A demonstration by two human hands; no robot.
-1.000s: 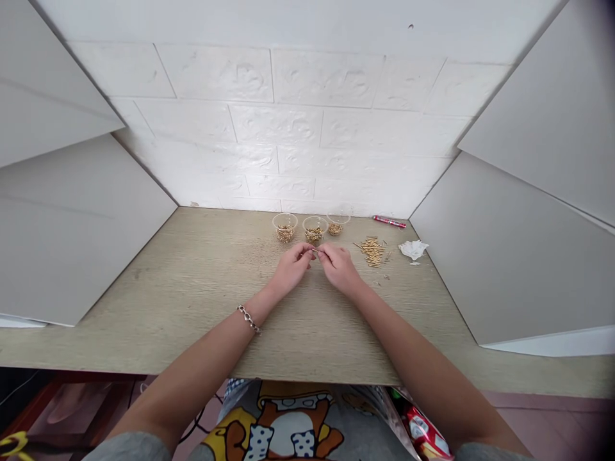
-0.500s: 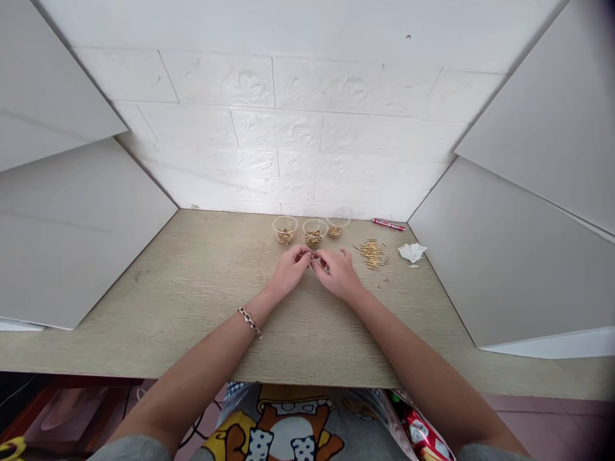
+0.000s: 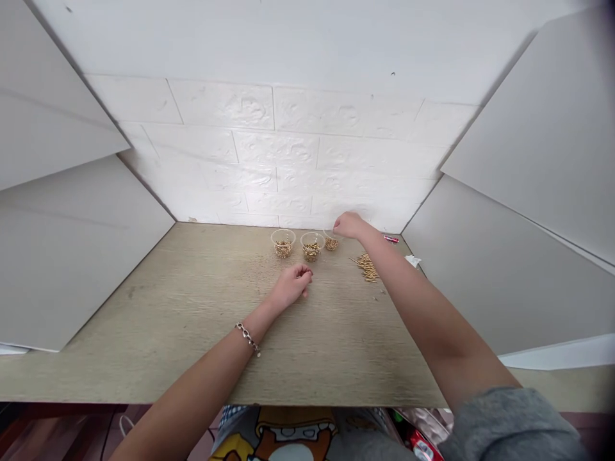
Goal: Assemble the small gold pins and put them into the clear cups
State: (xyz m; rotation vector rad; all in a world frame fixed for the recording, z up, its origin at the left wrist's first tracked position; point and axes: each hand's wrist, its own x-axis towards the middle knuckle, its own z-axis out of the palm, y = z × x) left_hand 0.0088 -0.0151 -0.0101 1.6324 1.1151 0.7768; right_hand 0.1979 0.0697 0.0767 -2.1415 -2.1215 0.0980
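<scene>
Gold bits sit in the left cup. My left hand, fingertips pressed together, is near the middle cup. By the right cup, my right hand just came over, fingers closed too, so my hands work apart. I can't see what they hold.

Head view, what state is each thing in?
Left cup: upright, partly filled
Middle cup: upright, partly filled
Right cup: upright, partly filled
Left hand: curled, contents unclear
Right hand: at the right cup, grip unclear
Gold rods: piled, partly hidden
Red stick: lying, partly hidden
White scrap: partly hidden
Bracelet: worn
</scene>
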